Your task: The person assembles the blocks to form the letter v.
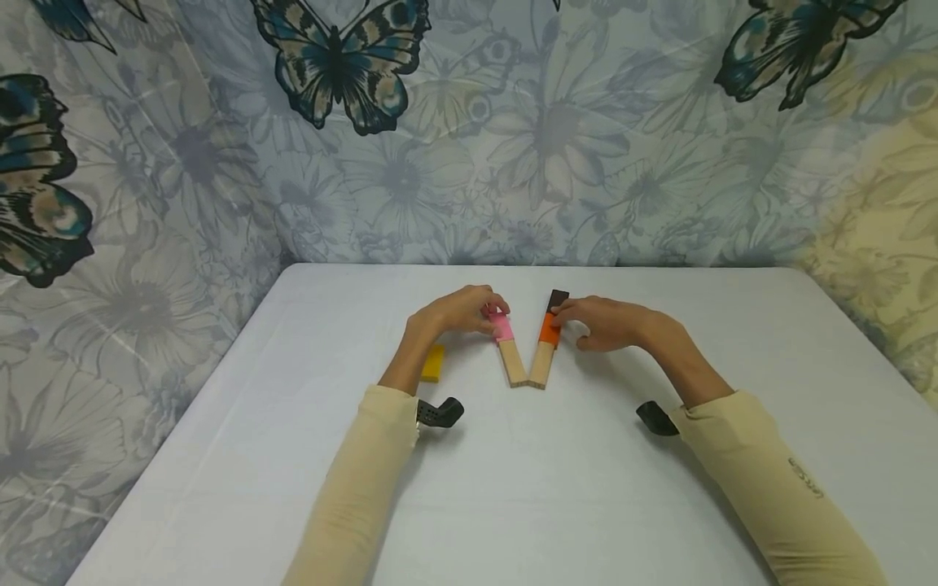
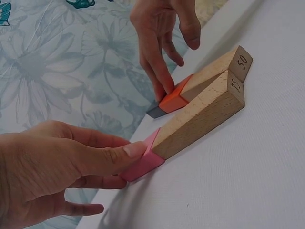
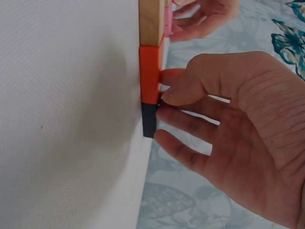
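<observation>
With thumb and fingers my left hand point(image 1: 460, 309) pinches a pink block point(image 2: 143, 164), which sits end to end with a plain wooden block point(image 2: 200, 114). My right hand point(image 1: 610, 322) rests its fingertips against an orange block point(image 3: 150, 74) and a black block point(image 3: 149, 121); in the left wrist view its thumb stands apart from them. Another plain wooden block point(image 1: 541, 365) continues the orange and black row. The near ends of both wooden blocks meet, so the two rows form a V on the table. Printed numbers show on those ends, one reading 50.
A yellow block point(image 1: 433, 364) lies on the white table point(image 1: 542, 488), partly behind the left forearm. Dark camera mounts point(image 1: 440, 413) stick out from both wrists. Butterfly-and-flower cloth point(image 1: 550, 138) hangs behind the table's far edge and along its left side.
</observation>
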`<state>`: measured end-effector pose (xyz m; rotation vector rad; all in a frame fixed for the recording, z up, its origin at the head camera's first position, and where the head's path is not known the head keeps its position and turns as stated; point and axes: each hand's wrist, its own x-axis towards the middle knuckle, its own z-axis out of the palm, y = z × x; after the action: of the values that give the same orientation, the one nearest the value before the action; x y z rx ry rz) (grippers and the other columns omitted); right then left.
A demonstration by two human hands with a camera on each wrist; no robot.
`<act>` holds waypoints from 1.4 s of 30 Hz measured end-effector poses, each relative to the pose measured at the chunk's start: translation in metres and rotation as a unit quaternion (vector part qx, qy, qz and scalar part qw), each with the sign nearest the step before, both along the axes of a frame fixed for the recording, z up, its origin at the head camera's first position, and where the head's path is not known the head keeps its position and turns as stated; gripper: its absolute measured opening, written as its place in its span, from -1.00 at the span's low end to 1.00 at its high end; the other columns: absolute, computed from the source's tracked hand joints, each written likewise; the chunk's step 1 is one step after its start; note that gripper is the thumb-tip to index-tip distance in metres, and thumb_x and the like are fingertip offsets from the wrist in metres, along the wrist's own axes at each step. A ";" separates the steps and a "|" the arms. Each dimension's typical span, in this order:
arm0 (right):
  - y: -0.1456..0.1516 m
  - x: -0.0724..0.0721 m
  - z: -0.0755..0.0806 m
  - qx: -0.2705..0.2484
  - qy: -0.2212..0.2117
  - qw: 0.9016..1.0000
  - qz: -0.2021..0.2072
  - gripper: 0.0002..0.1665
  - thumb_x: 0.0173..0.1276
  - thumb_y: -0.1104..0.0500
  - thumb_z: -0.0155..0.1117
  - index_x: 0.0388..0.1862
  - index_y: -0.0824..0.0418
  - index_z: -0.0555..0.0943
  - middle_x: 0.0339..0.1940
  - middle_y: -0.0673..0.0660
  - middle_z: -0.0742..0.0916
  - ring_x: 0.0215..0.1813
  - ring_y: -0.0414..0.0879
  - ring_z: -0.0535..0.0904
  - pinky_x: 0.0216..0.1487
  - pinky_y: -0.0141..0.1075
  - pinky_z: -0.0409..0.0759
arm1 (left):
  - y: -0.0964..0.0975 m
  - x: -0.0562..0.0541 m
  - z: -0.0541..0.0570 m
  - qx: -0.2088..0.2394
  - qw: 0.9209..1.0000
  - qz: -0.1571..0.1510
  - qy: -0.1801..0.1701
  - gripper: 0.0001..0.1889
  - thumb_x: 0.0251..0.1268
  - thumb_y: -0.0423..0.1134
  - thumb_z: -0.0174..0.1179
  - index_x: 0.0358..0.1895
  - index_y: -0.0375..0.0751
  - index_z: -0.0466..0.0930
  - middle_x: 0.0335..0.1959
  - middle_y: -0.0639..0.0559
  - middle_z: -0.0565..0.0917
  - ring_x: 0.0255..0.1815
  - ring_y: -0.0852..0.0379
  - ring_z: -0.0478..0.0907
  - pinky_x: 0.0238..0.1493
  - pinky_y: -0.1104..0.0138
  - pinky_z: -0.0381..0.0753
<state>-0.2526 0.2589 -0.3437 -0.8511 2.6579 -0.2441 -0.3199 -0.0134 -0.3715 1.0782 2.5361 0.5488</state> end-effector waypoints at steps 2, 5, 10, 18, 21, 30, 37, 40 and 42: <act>0.000 0.000 0.000 0.000 0.000 1.000 0.001 -0.44 0.36 0.38 0.25 0.36 0.29 0.61 0.55 0.36 0.51 0.55 0.42 0.39 0.51 0.32 0.39 | 0.000 0.001 0.001 -0.003 1.000 -0.002 0.001 -0.57 0.43 -0.28 0.36 0.33 -0.18 0.63 0.16 -0.14 0.64 0.20 -0.02 0.60 0.36 0.24 0.60; 0.000 0.000 -0.001 -0.003 0.001 1.000 -0.003 -0.44 0.36 0.38 0.24 0.36 0.29 0.61 0.55 0.35 0.52 0.56 0.41 0.39 0.53 0.31 0.38 | -0.001 0.003 0.003 -0.009 1.000 -0.001 0.000 -0.57 0.45 -0.27 0.34 0.34 -0.16 0.62 0.18 -0.13 0.65 0.19 -0.02 0.59 0.36 0.23 0.59; -0.001 0.001 -0.002 -0.007 -0.003 1.000 -0.002 -0.44 0.37 0.38 0.24 0.37 0.29 0.61 0.54 0.36 0.51 0.55 0.41 0.40 0.52 0.32 0.39 | -0.006 0.008 0.008 -0.019 1.000 0.012 -0.007 -0.57 0.50 -0.21 0.29 0.37 -0.13 0.60 0.22 -0.11 0.65 0.24 -0.02 0.57 0.40 0.19 0.57; 0.000 0.002 0.003 0.001 0.006 1.000 -0.006 -0.44 0.35 0.39 0.24 0.36 0.28 0.62 0.55 0.33 0.51 0.57 0.41 0.37 0.55 0.31 0.36 | -0.026 0.022 0.051 -0.018 1.000 0.016 -0.001 -0.43 0.51 -0.12 0.29 0.51 -0.09 0.43 0.39 -0.20 0.57 0.40 -0.12 0.53 0.43 0.08 0.57; -0.002 0.001 0.006 0.001 0.008 1.000 0.001 -0.43 0.36 0.40 0.21 0.36 0.29 0.60 0.56 0.34 0.51 0.58 0.41 0.35 0.55 0.31 0.34 | -0.045 0.031 0.070 -0.031 0.999 0.036 -0.011 -0.35 0.48 -0.07 0.32 0.56 -0.01 0.36 0.43 -0.22 0.53 0.44 -0.14 0.50 0.42 0.03 0.57; 0.001 0.002 0.003 0.007 0.005 1.000 -0.002 -0.43 0.35 0.39 0.21 0.37 0.29 0.60 0.56 0.35 0.51 0.58 0.42 0.35 0.55 0.31 0.35 | -0.090 0.051 0.067 -0.137 0.988 0.016 -0.075 -0.23 0.44 -0.15 0.36 0.64 -0.08 0.24 0.54 -0.17 0.46 0.57 -0.15 0.40 0.57 -0.08 0.40; 0.001 0.004 0.002 0.000 0.003 1.000 -0.003 -0.42 0.34 0.39 0.21 0.36 0.28 0.61 0.55 0.35 0.51 0.56 0.43 0.37 0.53 0.32 0.36 | -0.106 0.057 0.041 -0.125 0.990 0.016 -0.065 -0.18 0.32 -0.15 0.47 0.60 -0.06 0.30 0.54 -0.08 0.45 0.54 -0.09 0.41 0.60 -0.04 0.38; 0.001 0.005 0.002 -0.006 0.001 1.000 -0.007 -0.41 0.31 0.41 0.21 0.36 0.28 0.61 0.55 0.34 0.52 0.57 0.41 0.36 0.54 0.31 0.36 | -0.105 0.060 0.038 -0.113 0.993 -0.002 -0.035 -0.22 0.28 -0.16 0.50 0.54 -0.11 0.39 0.47 -0.07 0.53 0.48 -0.07 0.47 0.56 0.01 0.44; 0.000 0.006 0.000 -0.008 0.001 1.000 -0.004 -0.41 0.31 0.41 0.21 0.36 0.29 0.61 0.54 0.35 0.52 0.57 0.41 0.37 0.54 0.31 0.37 | -0.103 0.062 0.037 -0.112 0.993 -0.007 -0.030 -0.24 0.25 -0.15 0.53 0.51 -0.13 0.45 0.42 -0.07 0.56 0.45 -0.06 0.50 0.55 0.04 0.46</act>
<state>-0.2471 0.2587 -0.3432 -0.8463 2.6660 -0.2665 -0.2575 -0.1161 -0.3348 0.9827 2.4644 0.2786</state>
